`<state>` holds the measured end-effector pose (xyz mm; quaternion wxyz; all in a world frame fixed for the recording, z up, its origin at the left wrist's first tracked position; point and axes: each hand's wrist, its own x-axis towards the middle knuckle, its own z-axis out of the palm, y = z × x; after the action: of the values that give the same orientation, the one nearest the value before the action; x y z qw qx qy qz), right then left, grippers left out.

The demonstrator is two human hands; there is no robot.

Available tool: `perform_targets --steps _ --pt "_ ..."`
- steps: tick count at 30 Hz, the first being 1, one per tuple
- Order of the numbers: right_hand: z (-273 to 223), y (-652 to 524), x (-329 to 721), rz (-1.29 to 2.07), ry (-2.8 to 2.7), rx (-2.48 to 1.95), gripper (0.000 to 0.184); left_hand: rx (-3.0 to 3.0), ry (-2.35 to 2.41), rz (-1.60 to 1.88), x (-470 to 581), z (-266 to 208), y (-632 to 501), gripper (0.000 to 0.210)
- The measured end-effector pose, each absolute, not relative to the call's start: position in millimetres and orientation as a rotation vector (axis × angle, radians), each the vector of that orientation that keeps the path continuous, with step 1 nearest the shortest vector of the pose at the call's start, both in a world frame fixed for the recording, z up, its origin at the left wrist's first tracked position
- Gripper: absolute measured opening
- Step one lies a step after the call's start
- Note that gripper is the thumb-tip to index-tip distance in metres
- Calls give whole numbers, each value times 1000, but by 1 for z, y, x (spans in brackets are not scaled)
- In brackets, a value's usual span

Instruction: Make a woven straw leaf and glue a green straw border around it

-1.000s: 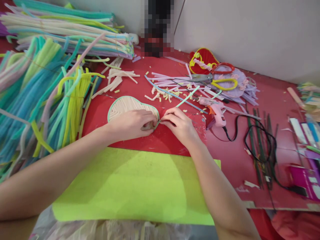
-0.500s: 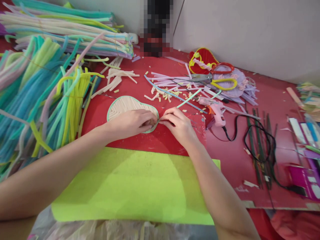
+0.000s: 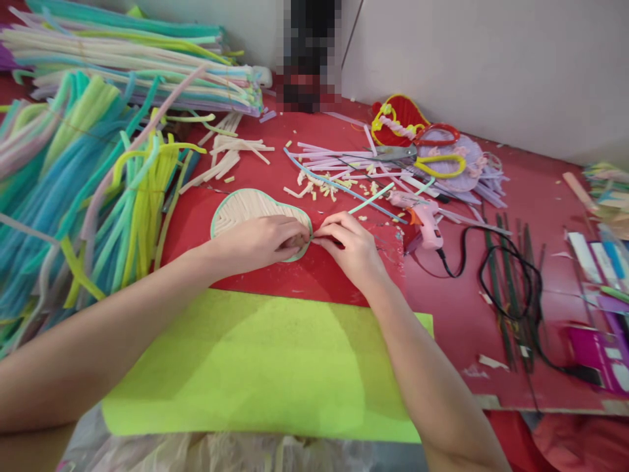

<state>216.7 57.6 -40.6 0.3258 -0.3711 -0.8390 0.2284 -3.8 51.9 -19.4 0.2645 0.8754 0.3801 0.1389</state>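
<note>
A sole-shaped piece (image 3: 240, 211), covered in rows of cream pipe cleaners and edged in mint green, lies on a red board. My left hand (image 3: 268, 239) rests over its lower right part, fingers curled and closed on the narrower end. At the right tip of the piece, my right hand (image 3: 351, 244) is closed in a pinch, fingertips meeting those of the left. A mint green pipe cleaner (image 3: 372, 198) sticks out behind the right hand toward the upper right. The fingers hide the exact spot where it meets the edge.
Bundles of coloured pipe cleaners (image 3: 98, 170) fill the left side. Cut lilac strips, scissors (image 3: 439, 165) and a pink glue gun (image 3: 422, 219) lie right of the hands. The glue gun's black cord (image 3: 535, 282) loops across the table. A lime green sheet (image 3: 260, 367) covers the front.
</note>
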Motion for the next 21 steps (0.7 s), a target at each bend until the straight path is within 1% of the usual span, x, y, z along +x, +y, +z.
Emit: perform_targets --steps 3,9,21 --pt "-41 57 217 606 -2186 -985 8 2358 1019 376 -4 -19 52 19" --pt "-43 56 216 614 -2188 -969 17 2317 993 389 -5 -19 54 16" --pt "-45 56 215 644 -2217 -980 19 2265 1040 371 -4 -17 54 10"
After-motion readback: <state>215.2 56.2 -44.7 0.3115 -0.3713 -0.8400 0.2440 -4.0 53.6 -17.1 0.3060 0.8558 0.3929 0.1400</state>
